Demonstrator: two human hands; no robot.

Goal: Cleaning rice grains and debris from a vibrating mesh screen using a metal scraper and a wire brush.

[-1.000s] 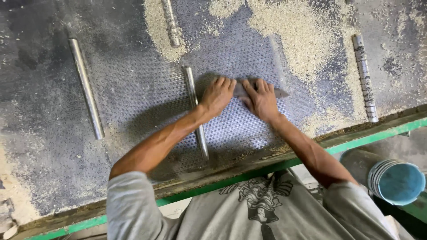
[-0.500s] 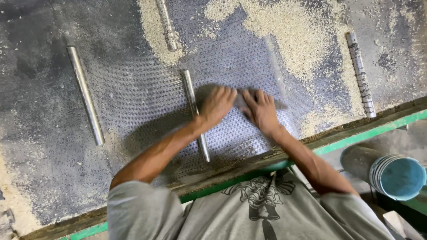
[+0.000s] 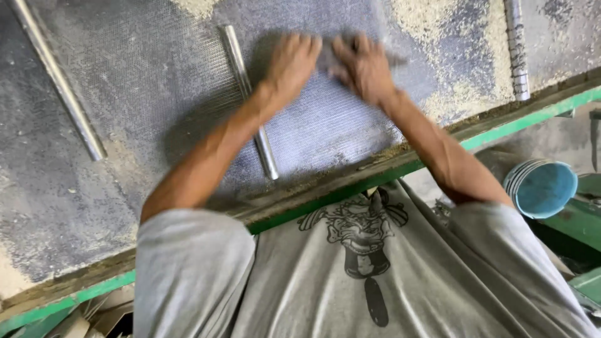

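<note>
**2 hands pressed flat on a mesh sheet**

The fingers (image 3: 300, 47) of the left hand (image 3: 291, 62) are stretched out and a little apart. They lie flat on the grey mesh sheet (image 3: 325, 125). They do not grip anything. The fingers of the right hand (image 3: 363, 66) are spread out too and press down on the same sheet. Both hands are blurry, so it is hard to see the fingertips well. The 2 hands sit side by side, very near each other, at the far part of the sheet.

The mesh sheet lies flat on the tabletop (image 3: 50, 194). It has lots of tiny holes in neat rows. It reaches from the hands back to the near edge of the tabletop.

Just left of the left hand lies a short metal rod (image 3: 250, 103). The left arm crosses over it. A longer metal rod (image 3: 56, 81) lies well off to the left. A ridged rod (image 3: 516, 50) lies to the right, well apart from the right hand.

Pale sawdust (image 3: 438, 37) is scattered on the dark tabletop, mostly past the right hand. There is a thin line of it along the near edge too.

The near edge of the tabletop has a green rail (image 3: 513, 122). The person wears a grey shirt (image 3: 350, 281) with a dark picture on it.

Low on the right is a stack of blue cups (image 3: 541, 188) lying on its side. The inside of the front cup looks blue and bare.
</note>
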